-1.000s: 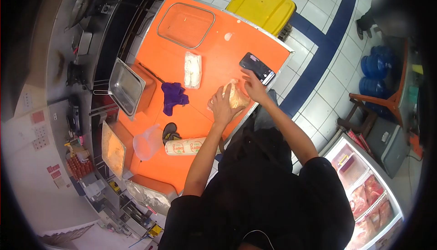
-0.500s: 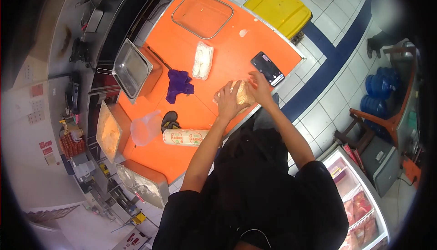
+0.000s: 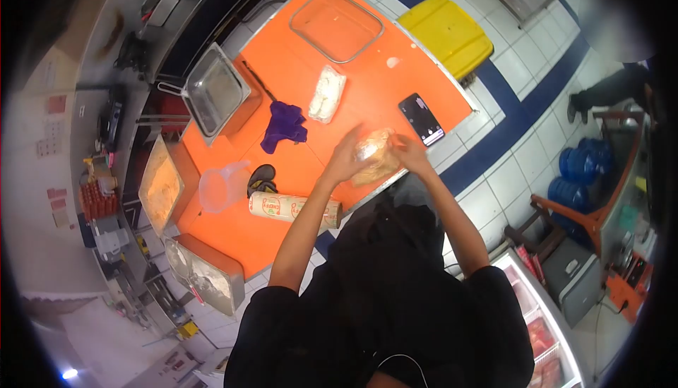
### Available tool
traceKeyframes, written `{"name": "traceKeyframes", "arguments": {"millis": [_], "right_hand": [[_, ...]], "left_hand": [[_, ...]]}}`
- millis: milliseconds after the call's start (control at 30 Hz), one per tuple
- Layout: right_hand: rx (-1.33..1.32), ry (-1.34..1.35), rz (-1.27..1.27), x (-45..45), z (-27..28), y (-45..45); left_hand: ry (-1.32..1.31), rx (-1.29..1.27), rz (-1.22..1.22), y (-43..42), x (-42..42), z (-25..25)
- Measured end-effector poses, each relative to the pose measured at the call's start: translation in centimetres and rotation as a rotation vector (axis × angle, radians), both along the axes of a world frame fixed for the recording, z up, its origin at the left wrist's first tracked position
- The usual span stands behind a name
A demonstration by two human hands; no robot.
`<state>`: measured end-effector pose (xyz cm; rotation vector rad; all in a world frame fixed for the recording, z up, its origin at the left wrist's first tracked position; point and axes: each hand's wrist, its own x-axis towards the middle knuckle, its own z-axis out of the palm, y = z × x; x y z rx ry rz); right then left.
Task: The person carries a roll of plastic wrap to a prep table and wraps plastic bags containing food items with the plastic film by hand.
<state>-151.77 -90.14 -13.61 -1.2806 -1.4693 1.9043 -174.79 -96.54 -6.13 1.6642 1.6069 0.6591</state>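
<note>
A clear plastic bag of pale yellow food [image 3: 380, 160] rests on the orange tabletop near its front edge. My left hand [image 3: 344, 158] is at the bag's left side, its fingers smeared by motion. At the upper right of the bag, my right hand [image 3: 409, 155] is closed, pinching the plastic. A phone with a lit screen [image 3: 421, 118] lies just beyond that hand. Farther back is a clear pack of white pieces [image 3: 328, 94]. The printed roll [image 3: 282, 206] lies on the table beside my left forearm.
On the orange table [image 3: 296, 49] are a purple cloth [image 3: 284, 127], a clear plastic jug [image 3: 224, 186], black scissors-like handles [image 3: 261, 179] and a wire-rimmed clear tray [image 3: 337, 26]. Metal pans [image 3: 215, 95] line the left edge. A yellow lid [image 3: 448, 35] stands beyond the far edge.
The view has shifted slightly. My left hand has moved from the bag's top to its left side, and my right hand has closed on the bag's plastic.
</note>
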Motion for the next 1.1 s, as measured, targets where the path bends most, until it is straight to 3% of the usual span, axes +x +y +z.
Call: {"name": "traceKeyframes", "arguments": {"millis": [33, 67, 100, 133, 200, 267, 333, 400, 467, 533, 667, 733, 867, 933, 967, 1033, 1100], "right_hand": [[-0.019, -0.104, -0.044, -0.1, 1.1, 0.1], [-0.045, -0.205, -0.086, -0.2, 2.2, 0.3], [0.164, -0.127, -0.172, -0.9, 2.2, 0.6], [0.368, -0.046, -0.249, -1.5, 1.6, 0.8], [0.3, -0.027, -0.157, -3.6, -0.3, 1.0], [0.59, -0.173, -0.027, -5.6, -1.4, 0.7], [0.563, -0.185, -0.087, -6.9, -0.9, -1.3], [0.541, -0.182, -0.214, -8.0, 0.1, -2.2], [0.547, -0.202, -0.175, -7.8, -0.1, -2.1], [0.558, -0.213, -0.144, -7.8, -0.1, -2.0], [0.569, -0.226, -0.12, -7.9, 0.4, -1.7], [0.562, -0.225, -0.095, -7.7, 0.3, -1.9], [0.588, -0.194, -0.13, -8.0, -0.5, -1.5], [0.582, -0.186, -0.109, -7.6, -0.7, -1.4], [0.552, -0.184, -0.099, -7.5, -0.6, -1.4], [0.523, -0.161, -0.099, -7.7, -1.0, -1.1], [0.629, -0.172, -0.121, -7.7, -1.4, -1.0]], "left_hand": [[0.002, 0.006, 0.02, -1.0, -1.3, -1.3], [-0.253, 0.016, 0.374, -1.8, -2.6, -2.5], [-0.517, 0.034, 0.72, -1.9, -3.3, -3.0], [-0.525, 0.05, 0.737, -2.2, -3.3, -3.0], [-0.706, -0.071, 0.907, -3.0, -1.7, -3.5], [-0.61, 0.044, 0.829, -4.5, 1.4, -10.5], [-0.374, 0.13, 0.992, -4.6, 5.3, -8.9], [-0.375, 0.21, 1.035, -4.4, 5.6, -9.1], [-0.379, 0.272, 1.087, -4.9, 6.4, -9.1], [-0.613, 0.313, 1.112, -5.2, 5.9, -8.6], [-0.687, 0.347, 1.175, -7.1, 5.1, -8.1], [-1.161, 0.23, 1.351, -9.2, 4.4, -7.9], [-0.887, 0.07, 1.309, -10.7, 2.1, -7.1], [-0.245, 0.27, 0.991, -9.1, 0.9, -4.0], [-0.235, 0.267, 1.012, -8.7, 0.8, -4.0], [0.106, 0.212, 0.71, -6.9, 0.1, -4.5], [0.204, 0.214, 0.731, -6.1, -0.1, -4.4]]}}
